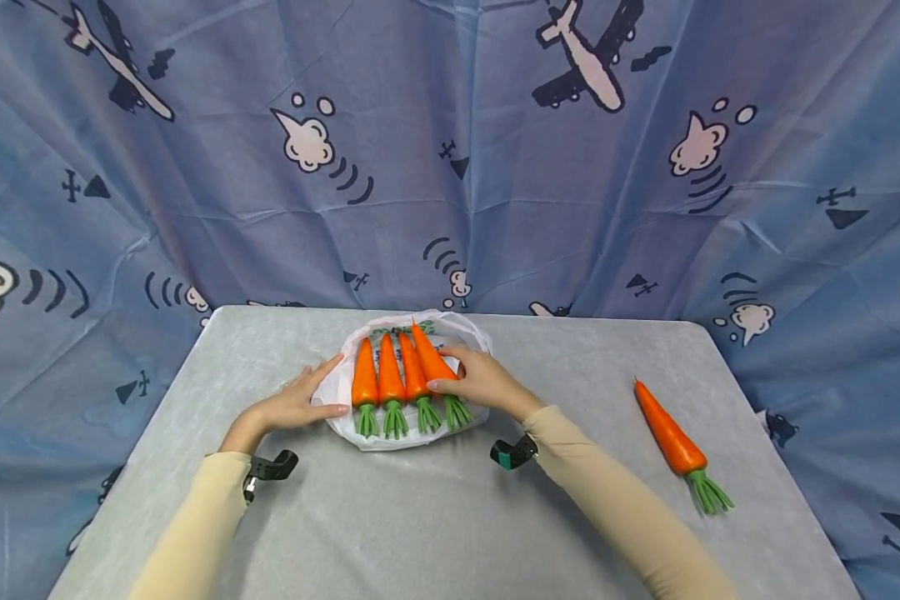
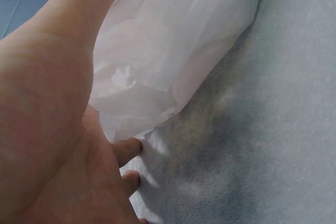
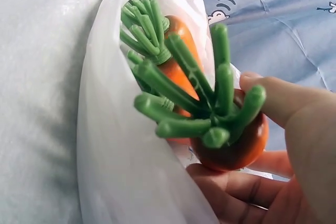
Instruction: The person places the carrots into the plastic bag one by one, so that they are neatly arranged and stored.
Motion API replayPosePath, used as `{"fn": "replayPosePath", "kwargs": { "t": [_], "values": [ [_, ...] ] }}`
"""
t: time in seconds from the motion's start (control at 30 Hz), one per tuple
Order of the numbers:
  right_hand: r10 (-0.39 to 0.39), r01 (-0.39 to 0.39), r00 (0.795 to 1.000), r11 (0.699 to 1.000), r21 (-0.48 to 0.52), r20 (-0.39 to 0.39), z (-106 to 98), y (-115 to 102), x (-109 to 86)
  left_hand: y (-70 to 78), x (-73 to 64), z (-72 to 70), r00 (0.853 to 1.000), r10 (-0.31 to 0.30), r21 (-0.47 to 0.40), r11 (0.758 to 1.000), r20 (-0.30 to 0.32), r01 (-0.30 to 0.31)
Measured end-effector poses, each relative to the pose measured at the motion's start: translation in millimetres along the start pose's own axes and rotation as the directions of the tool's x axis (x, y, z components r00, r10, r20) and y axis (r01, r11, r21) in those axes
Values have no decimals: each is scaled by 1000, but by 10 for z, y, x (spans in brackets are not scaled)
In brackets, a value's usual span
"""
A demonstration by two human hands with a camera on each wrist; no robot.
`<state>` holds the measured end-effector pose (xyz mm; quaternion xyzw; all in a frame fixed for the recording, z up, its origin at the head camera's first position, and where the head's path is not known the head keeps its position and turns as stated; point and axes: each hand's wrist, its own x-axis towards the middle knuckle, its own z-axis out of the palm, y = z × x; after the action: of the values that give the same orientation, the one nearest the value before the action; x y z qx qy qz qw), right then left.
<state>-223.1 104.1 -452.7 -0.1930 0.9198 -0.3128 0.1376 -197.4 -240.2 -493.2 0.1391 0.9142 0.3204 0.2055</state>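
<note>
A white plastic bag (image 1: 471,333) lies on the table with its mouth spread wide, and orange carrots with green stems lie side by side in it. My right hand (image 1: 483,379) grips the rightmost carrot (image 1: 431,357) near its thick end, thumb and fingers on opposite sides. In the right wrist view that carrot's green stems (image 3: 181,90) point toward the camera, over the bag's edge. Three other carrots (image 1: 390,373) lie to its left. At the bag's left side my left hand (image 1: 288,406) rests with thumb and fingers spread, touching the plastic.
Another carrot (image 1: 671,433) lies alone on the right part of the grey table (image 1: 390,525), stems toward the front right. Behind the table hangs a blue curtain (image 1: 405,167) printed with planes. Each wrist wears a dark camera band (image 1: 513,452).
</note>
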Motion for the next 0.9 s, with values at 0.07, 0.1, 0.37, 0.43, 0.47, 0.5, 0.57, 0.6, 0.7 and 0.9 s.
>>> {"fn": "replayPosePath", "kwargs": {
  "t": [0.07, 0.1, 0.37, 0.43, 0.47, 0.5, 0.57, 0.6, 0.7, 0.9],
  "values": [
    [-1, 1, 1000, 1000, -19, 12, 1, 17, -4, -1, 0, 2, 1000, -2, 0, 1000, 1, 2],
    [-1, 1, 1000, 1000, -28, 17, 3, 23, -4, -2, 1, 4, 1000, -2, 1, 1000, 1, 2],
    [-6, 9, 999, 997, -80, 40, -2, 19, 3, 18, -3, 11, 1000, -10, 8, 1000, 2, 10],
    [-19, 24, 999, 996, -86, 50, -9, 17, 3, 16, -2, 9, 1000, -10, 13, 1000, 2, 10],
    [-20, 25, 998, 996, -90, 55, -11, 18, 0, 18, -2, 10, 1000, -9, 16, 1000, 2, 9],
    [-22, 27, 998, 995, -92, 57, -15, 19, -3, 18, -2, 10, 1000, -9, 17, 1000, 1, 9],
    [-9, 14, 998, 996, -86, 61, -20, 21, 0, 17, -4, 7, 1000, -8, 18, 1000, -1, 8],
    [4, 1, 998, 996, -84, 62, -19, 20, 7, 16, -4, 6, 1000, -7, 19, 1000, -2, 7],
    [49, -45, 997, 996, -73, 52, -10, 9, 42, 12, -6, 7, 1000, -4, 23, 1000, -4, 4],
    [99, -97, 995, 993, -74, 21, 22, -12, 172, 9, -8, 21, 1000, -2, 28, 1000, -7, 2]
  ]
}}
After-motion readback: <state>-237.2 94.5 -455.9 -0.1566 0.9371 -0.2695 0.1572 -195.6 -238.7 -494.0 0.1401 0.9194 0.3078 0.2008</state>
